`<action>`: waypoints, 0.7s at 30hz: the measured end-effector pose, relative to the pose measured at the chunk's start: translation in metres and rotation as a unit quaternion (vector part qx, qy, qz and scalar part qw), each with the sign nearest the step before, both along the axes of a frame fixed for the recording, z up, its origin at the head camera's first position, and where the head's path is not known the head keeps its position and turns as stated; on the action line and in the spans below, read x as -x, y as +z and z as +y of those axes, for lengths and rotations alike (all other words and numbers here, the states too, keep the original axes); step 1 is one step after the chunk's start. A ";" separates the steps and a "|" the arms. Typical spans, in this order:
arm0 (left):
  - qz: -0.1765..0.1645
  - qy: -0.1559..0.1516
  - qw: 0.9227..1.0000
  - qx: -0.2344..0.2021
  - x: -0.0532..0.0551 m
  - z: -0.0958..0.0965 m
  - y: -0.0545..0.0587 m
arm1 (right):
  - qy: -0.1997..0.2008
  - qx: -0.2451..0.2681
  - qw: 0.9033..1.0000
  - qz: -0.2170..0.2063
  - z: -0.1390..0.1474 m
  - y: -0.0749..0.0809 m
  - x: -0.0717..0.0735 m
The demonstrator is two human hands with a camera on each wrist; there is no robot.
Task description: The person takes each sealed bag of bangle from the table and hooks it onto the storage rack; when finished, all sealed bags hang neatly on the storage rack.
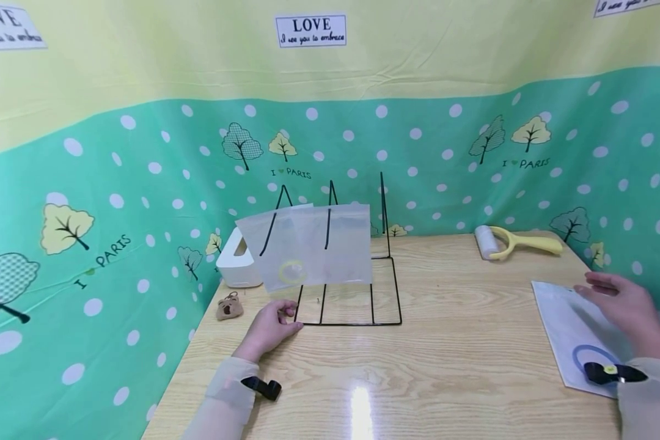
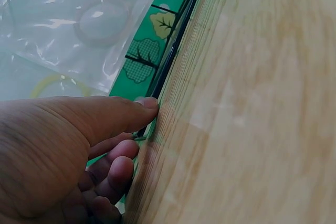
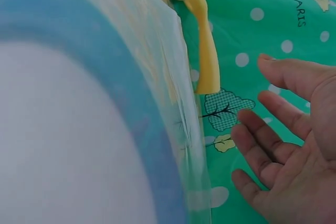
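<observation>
A black wire rack (image 1: 349, 324) stands mid-table with three tall uprights. My left hand (image 1: 271, 327) holds its front left corner, the thumb on the wire and the fingers curled below in the left wrist view. Two translucent plastic bags hang on the rack: a left bag (image 1: 269, 244) with a yellow ring (image 1: 291, 272), and a right bag (image 1: 349, 244) whose faint round outline (image 2: 103, 22) shows from the left wrist. At the right, another plastic bag (image 1: 555, 324) with a blue ring (image 1: 583, 349) lies flat. My right hand (image 1: 627, 308) is over it, fingers spread and nothing held.
Behind the left hand are a brown bear-shaped keychain (image 1: 229, 307) and a white box (image 1: 236, 269) with an opening. A lint roller (image 1: 519, 242) with a yellow handle lies at the back right. Patterned green cloth (image 1: 429, 146) borders the wooden table (image 1: 462, 342) on three sides.
</observation>
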State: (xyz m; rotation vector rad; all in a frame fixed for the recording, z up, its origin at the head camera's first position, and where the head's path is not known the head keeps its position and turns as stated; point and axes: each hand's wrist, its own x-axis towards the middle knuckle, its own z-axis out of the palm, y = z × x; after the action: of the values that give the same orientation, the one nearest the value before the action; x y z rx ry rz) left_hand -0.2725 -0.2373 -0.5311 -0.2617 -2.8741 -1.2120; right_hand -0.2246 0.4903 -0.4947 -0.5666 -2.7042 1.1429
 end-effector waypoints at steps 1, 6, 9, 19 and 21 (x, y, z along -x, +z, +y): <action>0.000 0.000 1.000 0.000 0.000 0.000 0.000 | 0.003 -0.001 1.000 -0.001 0.001 -0.001 0.001; -0.001 0.002 1.000 -0.002 -0.001 0.001 0.003 | 0.031 -0.012 0.999 -0.014 0.009 -0.006 0.004; -0.004 0.003 1.000 -0.001 -0.001 0.001 0.003 | 0.061 -0.018 0.998 -0.027 0.011 -0.007 0.006; -0.005 -0.002 1.000 -0.004 -0.001 0.001 0.005 | 0.162 -0.064 0.983 -0.060 0.008 0.002 0.012; -0.004 -0.002 1.000 -0.005 -0.001 0.001 0.005 | 0.183 -0.067 0.978 -0.069 0.008 0.006 0.014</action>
State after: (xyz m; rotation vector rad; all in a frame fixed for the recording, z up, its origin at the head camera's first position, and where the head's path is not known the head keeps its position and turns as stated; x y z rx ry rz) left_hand -0.2714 -0.2367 -0.5265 -0.2646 -2.8746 -1.2314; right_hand -0.2390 0.4981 -0.4890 -0.1325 -3.0660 1.0122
